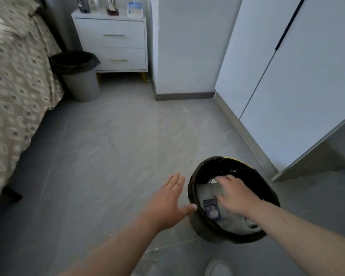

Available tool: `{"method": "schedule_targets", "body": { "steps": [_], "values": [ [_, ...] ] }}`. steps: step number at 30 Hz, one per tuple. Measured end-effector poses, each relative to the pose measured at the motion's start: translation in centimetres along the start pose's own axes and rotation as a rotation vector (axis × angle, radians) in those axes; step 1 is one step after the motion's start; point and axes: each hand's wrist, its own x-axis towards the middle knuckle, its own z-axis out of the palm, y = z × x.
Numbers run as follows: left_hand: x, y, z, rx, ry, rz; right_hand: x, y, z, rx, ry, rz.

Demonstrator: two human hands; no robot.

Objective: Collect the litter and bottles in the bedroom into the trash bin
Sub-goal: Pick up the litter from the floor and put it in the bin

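Floor (108, 156) in view: no loose litter seen. Nightstand (116, 36) by the bed still carries upright bottles (134, 8), likely left to collect. Trash bin (207, 168), black-lined, stands on the floor just before you, part full; the task looks well along. Your left hand (167, 204) is flat and relaxed, thumb at the rim. Your right hand (235, 196) is down inside over pale crumpled litter (207, 194); grip blurred, cannot tell. A blue printed packet (212, 209) lies beside it.

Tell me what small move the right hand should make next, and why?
Probably lift the right hand out of the trash bin. It reaches into the bin over the paper litter already lying there; blur hides whether it holds anything. The left hand is open beside the rim, and bottles stand on the nightstand.
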Motion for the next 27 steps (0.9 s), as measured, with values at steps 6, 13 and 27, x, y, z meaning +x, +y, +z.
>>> {"method": "schedule_targets", "body": {
  "steps": [6,13,27],
  "values": [
    [-10.0,-10.3,-4.4,0.030,0.158,-0.347,-1.5,-9.3,-0.3,0.045,0.100,-0.242],
    [-21.1,-21.3,1.3,-0.046,0.043,-0.777,-2.4,-16.5,11.9,-0.035,-0.277,-0.349],
    [-23.4,-19.3,15.4,-0.500,-0.015,-1.101,-7.3,-12.7,29.1,0.161,-0.463,0.510]
  ]
}}
